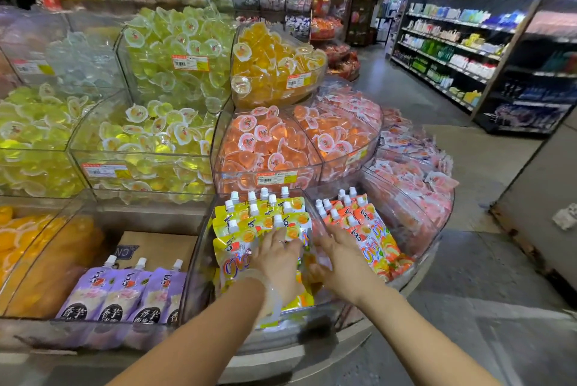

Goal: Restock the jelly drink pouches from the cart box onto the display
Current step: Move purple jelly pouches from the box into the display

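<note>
Yellow jelly drink pouches (246, 223) with white caps stand packed in a clear acrylic bin (199, 248) at the bottom of the display. My left hand (278, 257) lies flat on the front yellow pouches, fingers spread and straight. My right hand (340, 263) reaches into the same bin beside it, fingers extended against the pouches and the clear divider. Orange pouches (365, 229) fill the neighbouring bin to the right. Purple pouches (125, 292) stand in the bin to the left. The cart box is out of view.
Above are clear bins of green jelly cups (175, 51), yellow cups (274, 57) and orange cups (268, 142). Pink packets (415, 167) fill the right curve of the display. A cardboard box (156, 248) sits behind the purple pouches. An aisle with shelving (452, 51) runs to the right.
</note>
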The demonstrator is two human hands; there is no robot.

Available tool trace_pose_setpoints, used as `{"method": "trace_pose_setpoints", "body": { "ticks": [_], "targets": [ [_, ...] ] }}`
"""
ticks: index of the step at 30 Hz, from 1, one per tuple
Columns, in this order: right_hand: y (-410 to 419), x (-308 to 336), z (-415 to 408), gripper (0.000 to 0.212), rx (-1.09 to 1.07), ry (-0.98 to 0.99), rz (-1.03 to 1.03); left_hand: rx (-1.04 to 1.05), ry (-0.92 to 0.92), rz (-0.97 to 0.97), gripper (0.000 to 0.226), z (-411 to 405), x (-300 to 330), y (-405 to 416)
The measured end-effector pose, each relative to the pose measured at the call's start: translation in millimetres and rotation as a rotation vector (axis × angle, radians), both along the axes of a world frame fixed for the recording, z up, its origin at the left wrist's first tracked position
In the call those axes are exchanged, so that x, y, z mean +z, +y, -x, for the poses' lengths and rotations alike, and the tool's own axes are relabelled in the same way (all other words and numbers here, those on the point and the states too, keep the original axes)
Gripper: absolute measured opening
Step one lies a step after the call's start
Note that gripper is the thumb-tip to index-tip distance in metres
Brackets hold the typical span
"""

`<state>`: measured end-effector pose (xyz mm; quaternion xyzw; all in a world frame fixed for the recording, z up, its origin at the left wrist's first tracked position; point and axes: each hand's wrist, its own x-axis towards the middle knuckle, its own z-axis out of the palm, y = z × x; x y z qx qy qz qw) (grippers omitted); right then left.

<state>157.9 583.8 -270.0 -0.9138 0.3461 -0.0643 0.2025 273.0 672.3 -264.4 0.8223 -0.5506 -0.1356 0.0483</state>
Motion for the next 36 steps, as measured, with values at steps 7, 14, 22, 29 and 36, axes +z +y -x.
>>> {"method": "trace_pose_setpoints", "body": {
  "ticks": [7, 14, 22, 29, 36],
  "targets": [
    [-42.7, 10.6, 102.0, 0.058, -0.186, 0.080, 0.072, -0.179, 0.004, -0.020, 0.084, 99.7, 19.9, -59.8],
    [-97.3, 15.0, 255.0, 0.073, -0.361, 0.228, 0.068, -0.385, -0.131, -0.015, 0.080, 231.2, 28.8, -139.4],
    [-134.1, 15.6, 433.3, 0.064, -0.667, 0.291, 0.029, -0.627, -0.172, -0.037, 0.077, 394.1, 20.5, -216.2],
    [-171.0, -0.8, 537.8, 0.074, -0.853, 0.334, -0.062, -0.847, -0.170, -0.062, 0.079, 506.5, 9.9, -296.6],
    [-268.2, -7.0, 621.6, 0.074, -0.997, 0.357, -0.096, -1.021, -0.164, -0.081, 0.085, 607.7, 3.9, -412.0]
  ]
}}
